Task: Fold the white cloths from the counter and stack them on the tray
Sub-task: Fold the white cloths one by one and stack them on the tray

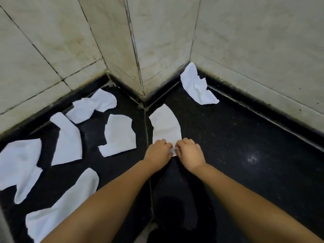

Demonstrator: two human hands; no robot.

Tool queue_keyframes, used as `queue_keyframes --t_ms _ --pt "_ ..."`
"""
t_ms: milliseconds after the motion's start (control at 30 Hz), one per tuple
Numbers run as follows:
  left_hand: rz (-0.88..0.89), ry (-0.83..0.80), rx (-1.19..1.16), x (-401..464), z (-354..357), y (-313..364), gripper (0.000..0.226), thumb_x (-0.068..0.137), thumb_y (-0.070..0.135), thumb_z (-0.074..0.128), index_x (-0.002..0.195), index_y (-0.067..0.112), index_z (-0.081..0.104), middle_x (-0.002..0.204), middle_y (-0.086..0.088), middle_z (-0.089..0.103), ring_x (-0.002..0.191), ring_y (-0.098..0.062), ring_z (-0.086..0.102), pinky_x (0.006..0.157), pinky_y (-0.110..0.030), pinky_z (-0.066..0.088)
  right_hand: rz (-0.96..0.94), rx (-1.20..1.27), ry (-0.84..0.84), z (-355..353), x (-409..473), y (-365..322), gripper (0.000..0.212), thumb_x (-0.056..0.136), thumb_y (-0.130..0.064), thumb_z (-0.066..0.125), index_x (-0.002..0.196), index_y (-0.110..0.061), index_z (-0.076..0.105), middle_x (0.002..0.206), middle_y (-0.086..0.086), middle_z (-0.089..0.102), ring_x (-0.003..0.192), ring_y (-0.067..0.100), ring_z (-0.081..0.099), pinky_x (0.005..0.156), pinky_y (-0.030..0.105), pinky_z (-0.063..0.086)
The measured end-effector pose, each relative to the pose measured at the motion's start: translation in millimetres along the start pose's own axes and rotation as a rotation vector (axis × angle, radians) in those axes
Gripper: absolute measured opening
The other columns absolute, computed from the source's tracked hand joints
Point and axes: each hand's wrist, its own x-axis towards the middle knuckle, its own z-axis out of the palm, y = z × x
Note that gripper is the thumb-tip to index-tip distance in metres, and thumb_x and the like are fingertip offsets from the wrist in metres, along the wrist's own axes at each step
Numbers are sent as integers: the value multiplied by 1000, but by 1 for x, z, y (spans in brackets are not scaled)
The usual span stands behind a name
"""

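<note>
No text, label, brand or number is showing anywhere; nothing readable is appearing near either hand's grip.

Seven white cloths on black counter. Flat strip (pixel 165 126) at centre, near edge pinched. Crumpled one (pixel 197 85) in right wall corner. Five loose at left: (pixel 92 106), (pixel 120 135), (pixel 67 140), (pixel 18 164), (pixel 64 206).
</note>
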Motion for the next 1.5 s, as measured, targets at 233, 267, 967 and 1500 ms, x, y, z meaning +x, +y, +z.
queue_keyframes --t_ms 233,267,967,1500 --pt "61 10 -85 -2 -44 16 29 97 30 42 87 11 61 86 -4 59 85 -23 58 73 -36 47 101 115 202 -42 -32 0 15 99 -22 38 100 -16 52 103 1 57 98 20 52 85 33 38" --pt "76 9 -124 -3 -51 20 30 97 30 43 78 14 58 78 -1 56 81 -22 56 70 -35 45 122 138 224 -51 -40 2 14 99 -21 39 99 -16 52 103 0 57 98 20 52 86 34 39" --pt "311 276 -658 0 -147 102 26 94 23 54 72 8 58 62 1 47 60 -12 41 53 -17 29 521 405 778 -179 -167 91 24 97 -25 49 92 -11 67 82 4 61 79 20 54 62 30 36" --pt "106 -557 -552 -45 -9 43 11 85 18 66 88 9 72 80 1 67 73 -5 60 73 -18 47 564 625 -24 -30 -264 123 18 87 -17 65 71 -8 64 60 -10 50 58 1 44 61 22 37"
